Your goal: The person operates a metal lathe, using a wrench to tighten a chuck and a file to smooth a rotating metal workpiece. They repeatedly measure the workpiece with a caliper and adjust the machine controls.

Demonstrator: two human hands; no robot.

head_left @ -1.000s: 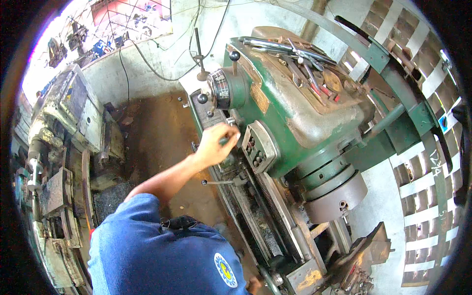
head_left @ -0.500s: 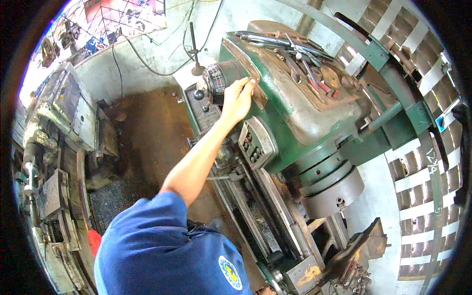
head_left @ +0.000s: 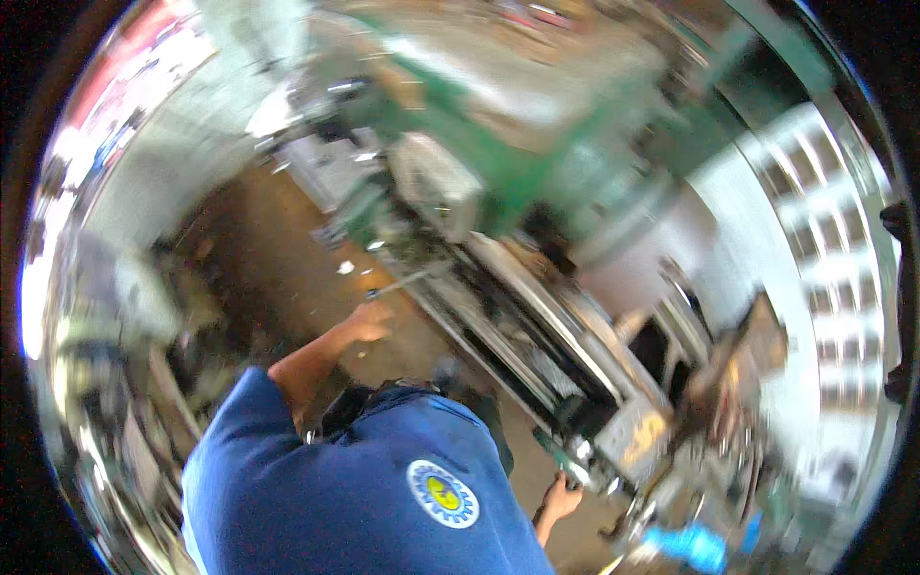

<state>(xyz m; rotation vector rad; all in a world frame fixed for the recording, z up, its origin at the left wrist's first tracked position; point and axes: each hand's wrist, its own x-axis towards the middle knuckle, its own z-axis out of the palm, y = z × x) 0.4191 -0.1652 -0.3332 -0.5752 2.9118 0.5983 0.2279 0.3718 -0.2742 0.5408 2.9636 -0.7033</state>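
Lathe (head_left: 537, 297) filled the middle of the blurred view, a long green and grey machine whose long axis ran on a slant from the upper left, where its green head sat, down to the lower right, where its far end stood by a blue thing (head_left: 695, 544) near the floor. It lay ahead of the person and to their right, so both arms reached toward it from the blue shirt (head_left: 364, 489) at the lower edge.

The left hand (head_left: 369, 321) was up beside the front of the machine, just under a thin metal lever (head_left: 402, 283) that stuck out from it toward the person. The fingers looked loosely curled, but the blur hid whether they touched or gripped the lever. The right hand (head_left: 561, 498) was low down by the near end of the bed, close against a small grey part there; whether it held that part could not be told either.

Of the two, the left hand was the nearer to the lever and the head end, while the right hand was the nearer to the lower end. A brown floor (head_left: 278, 249) lay to the left of the machine.
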